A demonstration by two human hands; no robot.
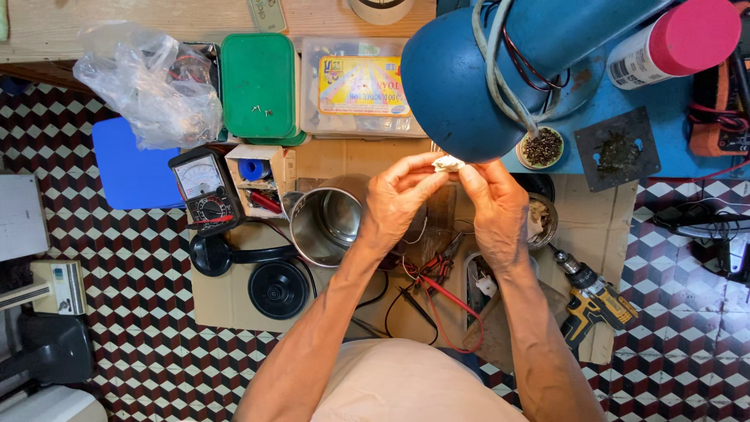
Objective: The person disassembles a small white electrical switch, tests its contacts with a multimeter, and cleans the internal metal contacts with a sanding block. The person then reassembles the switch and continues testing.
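My left hand [397, 197] and my right hand [497, 209] meet under a blue lamp shade [453, 78]. Together they pinch a small white part [448, 163] between the fingertips. Below the hands a shiny steel pot [326, 227] lies on a cardboard sheet [601, 211]. Red and black probe leads [437, 293] and small red-handled pliers [439, 266] lie beneath my wrists.
An analog multimeter [205, 190], a small open parts box [258, 180], a green lidded tray [258, 84], a clear plastic box [361, 87], a plastic bag [152, 82] and a black lid [278, 289] sit left. A yellow cordless drill [594, 301] lies right. A pink-capped spray can [676, 43] stands on a blue stand.
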